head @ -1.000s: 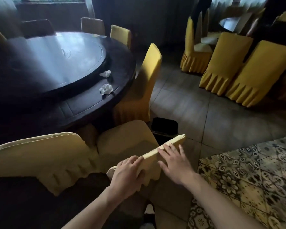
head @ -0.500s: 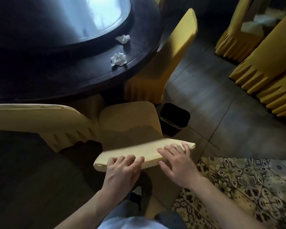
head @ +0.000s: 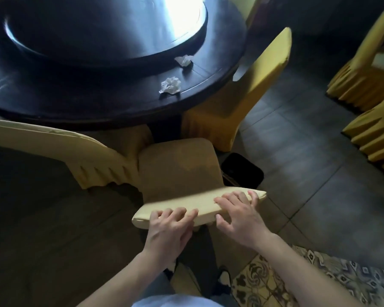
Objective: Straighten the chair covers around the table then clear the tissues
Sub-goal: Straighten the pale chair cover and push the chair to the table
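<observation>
Gripping chair cover (head: 193, 203), both hands curled

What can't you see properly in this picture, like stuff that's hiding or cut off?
All in the head view:
- Left hand and right hand: the palms and what the thumbs do are hidden by the hands' own backs and the chair back.
- Round table: far and left parts cut off by the picture's edges.
- Black bin: partly behind the chair; its inside is too dark.
- Two tissues: too small to tell anything printed on them.
</observation>
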